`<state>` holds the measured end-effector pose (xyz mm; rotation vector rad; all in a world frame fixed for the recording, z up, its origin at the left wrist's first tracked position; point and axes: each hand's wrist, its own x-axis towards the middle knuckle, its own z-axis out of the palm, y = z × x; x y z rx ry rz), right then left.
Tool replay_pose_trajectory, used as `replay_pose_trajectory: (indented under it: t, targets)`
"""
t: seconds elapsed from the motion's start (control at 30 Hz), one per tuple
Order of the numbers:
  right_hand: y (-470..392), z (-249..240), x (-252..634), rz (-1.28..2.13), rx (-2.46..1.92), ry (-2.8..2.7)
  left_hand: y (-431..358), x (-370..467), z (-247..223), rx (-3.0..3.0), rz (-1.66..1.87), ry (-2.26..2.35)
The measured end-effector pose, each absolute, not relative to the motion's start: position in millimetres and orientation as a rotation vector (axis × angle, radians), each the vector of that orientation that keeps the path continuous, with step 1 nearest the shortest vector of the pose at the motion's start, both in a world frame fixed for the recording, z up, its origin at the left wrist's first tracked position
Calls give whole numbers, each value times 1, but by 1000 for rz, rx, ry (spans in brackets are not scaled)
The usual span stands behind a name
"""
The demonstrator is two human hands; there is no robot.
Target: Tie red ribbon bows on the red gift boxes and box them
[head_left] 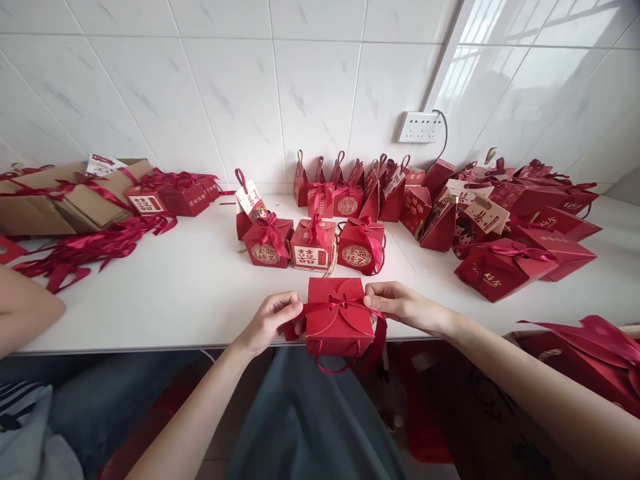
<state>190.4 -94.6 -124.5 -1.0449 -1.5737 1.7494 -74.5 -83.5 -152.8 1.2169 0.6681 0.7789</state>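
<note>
A red gift box (pixel 337 333) sits at the table's front edge, its petal-shaped flaps folded shut on top. Across the flaps runs a red ribbon (pixel 345 304), crossed at the middle. My left hand (pixel 277 319) pinches one end of the ribbon at the box's left side. On the other side, the opposite end is pinched between thumb and fingers of my right hand (pixel 395 303). A twisted red cord handle (pixel 336 368) hangs down the front of the box. Just behind it stand three bow-tied boxes, the middle one (pixel 314 247) with a white label.
Loose red ribbons (pixel 90 253) lie at the left beside a cardboard box (pixel 100 193). Many finished-looking red boxes (pixel 505 267) crowd the right side. A power strip (pixel 420 127) is on the tiled wall. Another person's arm (pixel 27 310) rests at the left edge.
</note>
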Motion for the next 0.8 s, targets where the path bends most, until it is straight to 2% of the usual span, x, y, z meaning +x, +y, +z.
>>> replay_pose_trajectory:
  t: [0.8]
  targets:
    - [-93, -115, 199, 1644, -1216, -1731, -79, -83, -157, 1343, 668, 659]
